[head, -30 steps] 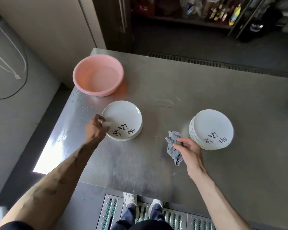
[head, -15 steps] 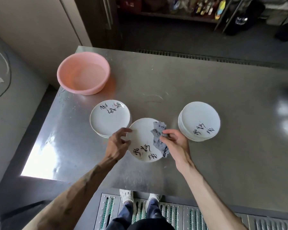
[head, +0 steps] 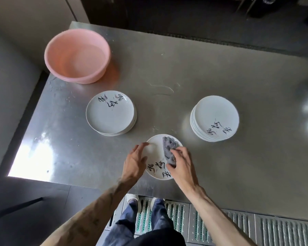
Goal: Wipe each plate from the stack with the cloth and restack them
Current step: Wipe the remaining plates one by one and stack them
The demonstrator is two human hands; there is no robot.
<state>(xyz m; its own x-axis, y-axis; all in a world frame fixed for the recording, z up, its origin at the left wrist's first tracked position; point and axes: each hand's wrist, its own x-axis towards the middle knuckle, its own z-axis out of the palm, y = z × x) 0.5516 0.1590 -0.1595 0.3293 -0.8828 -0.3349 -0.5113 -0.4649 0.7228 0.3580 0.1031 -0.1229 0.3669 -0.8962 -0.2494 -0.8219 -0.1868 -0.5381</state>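
A single white plate (head: 155, 154) with black brush writing lies on the steel table (head: 212, 68) near its front edge. My left hand (head: 134, 162) holds the plate's left rim, thumb on top. On the plate's right half my right hand (head: 182, 166) grips a crumpled grey cloth (head: 168, 148) and presses it down. A low stack of matching plates (head: 111, 112) stands to the upper left. A taller stack of plates (head: 214, 118) stands to the right.
A pink plastic basin (head: 69, 77) sits at the table's far left corner. Water streaks mark the steel behind the plates. The table's left edge drops to a dark floor, and a metal floor grate (head: 220, 222) lies under my feet.
My left hand took the top plate off the left stack and brought it to the front middle. My right hand brought the cloth onto that plate.
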